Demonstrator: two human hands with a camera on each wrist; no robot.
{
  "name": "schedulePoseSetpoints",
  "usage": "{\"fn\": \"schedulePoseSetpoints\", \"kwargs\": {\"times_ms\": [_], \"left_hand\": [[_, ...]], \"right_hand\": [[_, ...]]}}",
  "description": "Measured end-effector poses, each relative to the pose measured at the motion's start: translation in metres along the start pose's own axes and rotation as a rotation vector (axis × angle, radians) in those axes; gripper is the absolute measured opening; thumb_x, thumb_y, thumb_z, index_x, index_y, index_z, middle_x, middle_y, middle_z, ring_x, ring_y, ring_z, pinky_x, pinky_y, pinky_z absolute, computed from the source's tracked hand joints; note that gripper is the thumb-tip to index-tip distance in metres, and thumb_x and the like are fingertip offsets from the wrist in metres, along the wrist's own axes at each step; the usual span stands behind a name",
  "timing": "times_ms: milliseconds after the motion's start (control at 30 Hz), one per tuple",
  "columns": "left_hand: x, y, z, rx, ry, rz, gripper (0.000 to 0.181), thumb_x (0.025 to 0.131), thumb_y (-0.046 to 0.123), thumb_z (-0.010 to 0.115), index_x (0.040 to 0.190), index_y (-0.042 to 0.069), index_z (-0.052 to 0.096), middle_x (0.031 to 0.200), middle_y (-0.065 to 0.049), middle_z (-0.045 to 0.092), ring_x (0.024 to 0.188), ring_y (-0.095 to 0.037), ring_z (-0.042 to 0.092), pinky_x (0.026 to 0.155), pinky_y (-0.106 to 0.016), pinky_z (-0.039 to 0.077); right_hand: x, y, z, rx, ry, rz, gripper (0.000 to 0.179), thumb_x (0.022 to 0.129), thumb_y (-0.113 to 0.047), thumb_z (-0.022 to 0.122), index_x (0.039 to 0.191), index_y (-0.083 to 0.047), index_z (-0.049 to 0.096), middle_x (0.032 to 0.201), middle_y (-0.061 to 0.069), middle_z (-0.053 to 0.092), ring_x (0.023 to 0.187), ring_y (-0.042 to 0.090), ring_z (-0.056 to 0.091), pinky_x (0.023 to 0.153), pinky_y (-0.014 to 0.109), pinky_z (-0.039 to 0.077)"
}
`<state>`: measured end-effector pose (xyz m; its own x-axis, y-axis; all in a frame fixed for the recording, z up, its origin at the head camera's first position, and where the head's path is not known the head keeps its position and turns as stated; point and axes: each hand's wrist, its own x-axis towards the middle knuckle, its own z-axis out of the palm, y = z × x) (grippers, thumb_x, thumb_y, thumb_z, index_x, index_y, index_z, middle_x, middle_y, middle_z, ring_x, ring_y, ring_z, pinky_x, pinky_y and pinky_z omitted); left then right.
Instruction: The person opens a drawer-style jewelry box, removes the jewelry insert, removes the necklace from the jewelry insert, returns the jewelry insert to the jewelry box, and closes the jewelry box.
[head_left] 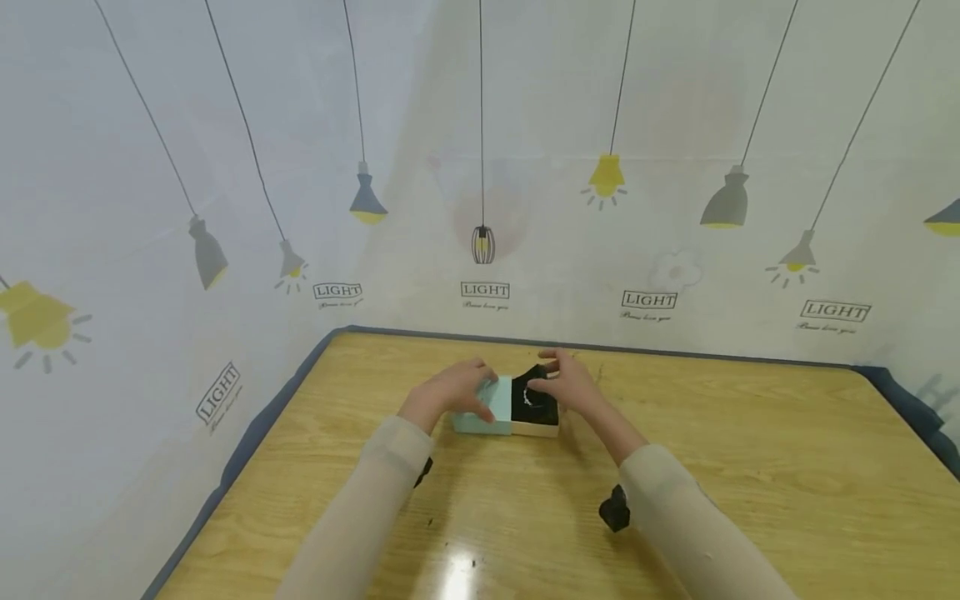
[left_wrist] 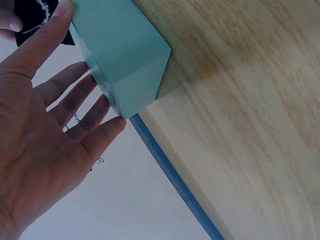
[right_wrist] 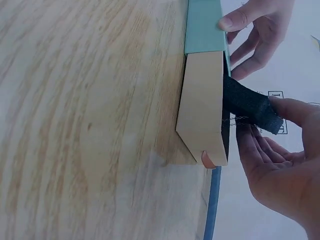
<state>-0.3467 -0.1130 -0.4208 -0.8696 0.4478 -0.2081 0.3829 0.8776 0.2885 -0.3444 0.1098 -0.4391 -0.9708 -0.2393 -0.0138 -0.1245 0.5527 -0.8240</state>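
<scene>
A drawer-style jewelry box lies on the table, its mint sleeve (head_left: 472,424) at the left and its cream inner tray (head_left: 537,430) drawn out to the right. Across the sleeve my left hand (head_left: 456,390) holds the box, thumb and fingers at its opposite edges. My right hand (head_left: 572,385) pinches the end of a black foam insert (right_wrist: 250,104) between thumb and fingers. That insert bends up out of the tray, its other end still inside. A thin silvery chain (head_left: 527,397) lies on the insert; its full length is hidden. An orange-brown pull tab (right_wrist: 208,160) shows at the tray's end.
The wood-grain table (head_left: 345,500) has a blue edge strip (head_left: 420,335) at the back and left. Behind it hangs a white curtain (head_left: 420,275) printed with lamps. Dark wrist mounts (head_left: 615,509) sit below the sleeves.
</scene>
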Motion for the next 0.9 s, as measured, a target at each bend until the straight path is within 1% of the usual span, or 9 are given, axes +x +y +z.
{"fn": "schedulePoseSetpoints", "kwargs": {"times_ms": [100,200,333,400,467,600,700,800,900], "left_hand": [[0.0004,-0.0009,0.0015,0.003,0.004,0.0,0.073,0.081,0.037,0.083,0.143,0.015,0.052,0.15,-0.007,0.047,0.138,-0.027,0.047,0.117,-0.042,0.039],[0.001,-0.0013,0.0023,0.005,0.005,-0.001,0.073,0.081,0.037,0.083,0.143,0.015,0.052,0.151,-0.006,0.046,0.138,-0.026,0.046,0.117,-0.042,0.039],[0.0012,-0.0007,0.0014,0.004,0.002,-0.009,0.073,0.081,0.037,0.083,0.144,0.015,0.052,0.152,-0.007,0.045,0.14,-0.026,0.045,0.118,-0.042,0.039],[0.001,-0.0004,0.0011,0.002,0.003,-0.012,0.073,0.081,0.037,0.083,0.144,0.015,0.052,0.152,-0.007,0.045,0.14,-0.027,0.045,0.118,-0.042,0.039],[0.001,-0.0004,0.0012,0.001,0.003,-0.012,0.073,0.081,0.037,0.083,0.144,0.015,0.052,0.152,-0.007,0.045,0.139,-0.027,0.045,0.118,-0.042,0.039],[0.0007,-0.0007,0.0021,-0.001,0.004,-0.009,0.073,0.081,0.037,0.083,0.143,0.015,0.052,0.152,-0.006,0.045,0.139,-0.027,0.045,0.118,-0.043,0.039],[0.0006,-0.001,0.0028,-0.004,0.004,-0.007,0.073,0.081,0.037,0.083,0.143,0.015,0.052,0.151,-0.006,0.045,0.139,-0.027,0.046,0.117,-0.043,0.039],[0.0005,-0.0007,0.0025,-0.008,0.003,-0.006,0.073,0.081,0.037,0.083,0.143,0.015,0.052,0.151,-0.007,0.046,0.139,-0.027,0.046,0.117,-0.043,0.04],[0.0003,-0.0001,0.0018,-0.009,0.002,-0.005,0.074,0.081,0.037,0.083,0.144,0.014,0.052,0.151,-0.007,0.046,0.139,-0.027,0.046,0.117,-0.043,0.04]], "right_hand": [[-0.0014,0.0013,-0.0011,0.057,-0.034,0.025,0.058,0.097,-0.02,0.065,0.146,0.0,0.042,0.144,0.028,0.05,0.118,0.04,0.059,0.065,0.037,0.055],[-0.0024,0.0016,-0.0016,0.07,-0.052,0.022,0.056,0.097,-0.02,0.064,0.144,0.003,0.045,0.145,0.029,0.05,0.121,0.041,0.058,0.076,0.037,0.058],[-0.0036,0.0005,-0.0028,0.105,-0.089,0.01,0.053,0.098,-0.018,0.062,0.141,0.007,0.046,0.143,0.031,0.051,0.081,0.025,0.065,0.066,0.033,0.056],[-0.0042,0.0004,-0.0029,0.13,-0.108,0.008,0.051,0.098,-0.017,0.062,0.141,0.007,0.046,0.141,0.031,0.052,0.062,0.013,0.052,0.056,0.029,0.049],[-0.0048,0.0002,-0.0027,0.145,-0.123,0.006,0.05,0.098,-0.016,0.062,0.14,0.007,0.048,0.137,0.03,0.056,0.053,0.008,0.04,0.051,0.026,0.042],[-0.0062,-0.0001,-0.0011,0.133,-0.133,0.023,0.045,0.098,-0.016,0.062,0.137,0.005,0.052,0.121,0.023,0.065,0.057,0.008,0.043,0.054,0.025,0.043],[-0.0073,-0.0002,-0.0006,0.081,-0.147,0.03,0.046,0.098,-0.019,0.062,0.137,0.004,0.053,0.121,0.02,0.066,0.073,0.01,0.057,0.064,0.026,0.052],[-0.0078,-0.0006,-0.0015,0.041,-0.178,0.027,0.047,0.1,-0.022,0.06,0.138,0.004,0.053,0.125,0.021,0.065,0.089,0.014,0.061,0.074,0.028,0.055],[-0.0071,-0.0011,-0.0025,0.053,-0.205,0.026,0.043,0.101,-0.021,0.058,0.136,0.004,0.054,0.117,0.019,0.067,0.08,0.012,0.058,0.069,0.026,0.052]]}}
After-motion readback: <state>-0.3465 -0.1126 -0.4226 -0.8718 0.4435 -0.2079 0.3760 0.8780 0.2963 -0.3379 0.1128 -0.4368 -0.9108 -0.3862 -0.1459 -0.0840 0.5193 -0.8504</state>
